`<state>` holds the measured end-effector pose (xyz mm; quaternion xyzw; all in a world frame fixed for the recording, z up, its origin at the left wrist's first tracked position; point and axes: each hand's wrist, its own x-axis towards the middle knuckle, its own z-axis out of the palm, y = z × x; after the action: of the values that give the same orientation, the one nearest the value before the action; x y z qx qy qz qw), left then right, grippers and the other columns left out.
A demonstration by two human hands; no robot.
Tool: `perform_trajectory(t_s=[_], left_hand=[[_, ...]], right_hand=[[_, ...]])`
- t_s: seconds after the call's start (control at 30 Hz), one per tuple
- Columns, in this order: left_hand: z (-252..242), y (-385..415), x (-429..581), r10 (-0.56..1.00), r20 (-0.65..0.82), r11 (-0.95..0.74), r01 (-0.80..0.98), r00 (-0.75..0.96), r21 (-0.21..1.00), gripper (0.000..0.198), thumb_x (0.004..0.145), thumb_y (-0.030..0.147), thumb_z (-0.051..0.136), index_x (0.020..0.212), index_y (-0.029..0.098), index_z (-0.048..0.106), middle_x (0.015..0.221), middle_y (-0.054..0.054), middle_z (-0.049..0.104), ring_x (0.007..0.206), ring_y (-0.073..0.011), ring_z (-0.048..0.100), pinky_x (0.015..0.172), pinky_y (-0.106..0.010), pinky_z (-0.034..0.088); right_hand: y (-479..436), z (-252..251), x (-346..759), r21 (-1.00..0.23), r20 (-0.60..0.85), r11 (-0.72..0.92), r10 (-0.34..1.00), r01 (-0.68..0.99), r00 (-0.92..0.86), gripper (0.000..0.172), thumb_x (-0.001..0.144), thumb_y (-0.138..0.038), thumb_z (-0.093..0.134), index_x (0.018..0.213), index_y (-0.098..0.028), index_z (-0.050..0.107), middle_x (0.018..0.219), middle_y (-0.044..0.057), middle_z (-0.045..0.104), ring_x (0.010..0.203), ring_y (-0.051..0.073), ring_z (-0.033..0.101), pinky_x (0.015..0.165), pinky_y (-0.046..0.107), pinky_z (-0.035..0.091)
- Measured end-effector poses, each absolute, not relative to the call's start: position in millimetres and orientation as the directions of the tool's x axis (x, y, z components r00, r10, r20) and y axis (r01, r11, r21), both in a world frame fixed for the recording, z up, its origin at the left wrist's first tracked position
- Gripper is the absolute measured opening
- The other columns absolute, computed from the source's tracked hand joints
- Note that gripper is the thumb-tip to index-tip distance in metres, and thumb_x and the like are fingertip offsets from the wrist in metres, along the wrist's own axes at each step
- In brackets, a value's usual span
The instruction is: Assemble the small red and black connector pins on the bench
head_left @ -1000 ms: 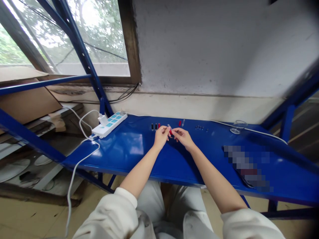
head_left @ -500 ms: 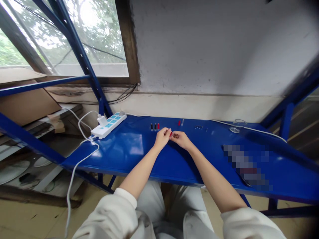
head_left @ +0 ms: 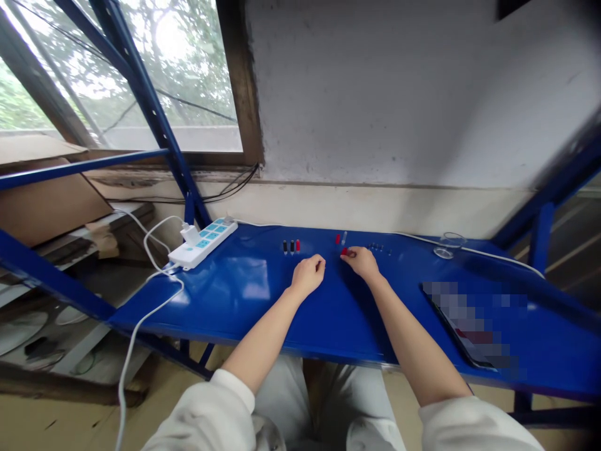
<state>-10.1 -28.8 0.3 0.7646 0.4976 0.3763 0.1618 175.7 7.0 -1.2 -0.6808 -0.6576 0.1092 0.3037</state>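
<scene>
My right hand [head_left: 362, 261] reaches toward the back of the blue table [head_left: 263, 294], its fingertips pinched on a small red piece [head_left: 344, 252]. Just behind it lie another red piece [head_left: 337, 238] and a small clear tube [head_left: 344, 237]. My left hand [head_left: 308, 275] rests on the table with its fingers curled into a loose fist; whether anything is inside is hidden. A short row of three small upright pieces, two black and one red [head_left: 291, 246], stands behind the left hand. A row of tiny dark parts [head_left: 377, 247] lies right of my right hand.
A white power strip [head_left: 203, 242] with blue sockets and a white cable lies at the table's back left. A clear glass dish [head_left: 448, 245] and a white wire sit at the back right. A blurred flat item [head_left: 472, 319] lies at the right. Blue frame beams [head_left: 154, 119] rise on both sides.
My hands were together, working a small red piece between the fingertips. They have separated: the right hand moved back and right with the red piece, the left stayed and curled shut.
</scene>
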Motion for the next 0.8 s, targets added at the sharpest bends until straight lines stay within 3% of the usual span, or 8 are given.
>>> perform_trajectory(t_s=[0.23, 0.8], left_hand=[[4, -32, -11, 0.881, 0.402, -0.452, 0.693, 0.248, 0.562, 0.021, 0.081, 0.027, 0.040, 0.077, 0.020, 0.060, 0.061, -0.002, 0.060, 0.052, -0.0135, 0.053, 0.049, -0.023, 0.031], [21, -44, -7, 0.871, 0.370, -0.481, 0.711, 0.323, 0.512, 0.026, 0.085, 0.029, 0.035, 0.082, 0.019, 0.059, 0.066, -0.001, 0.061, 0.056, -0.0114, 0.053, 0.052, -0.022, 0.031]], right_hand=[[31, -4, 169, -0.562, 0.233, -0.035, 0.952, 0.827, 0.199, 0.017, 0.068, -0.035, 0.058, 0.062, -0.020, 0.060, 0.061, 0.003, 0.062, 0.056, 0.014, 0.055, 0.048, 0.023, 0.032], [41, -7, 158, -0.490, 0.240, -0.073, 0.947, 0.869, 0.215, 0.018, 0.073, -0.038, 0.054, 0.070, -0.021, 0.061, 0.067, 0.001, 0.063, 0.062, 0.013, 0.055, 0.047, 0.021, 0.026]])
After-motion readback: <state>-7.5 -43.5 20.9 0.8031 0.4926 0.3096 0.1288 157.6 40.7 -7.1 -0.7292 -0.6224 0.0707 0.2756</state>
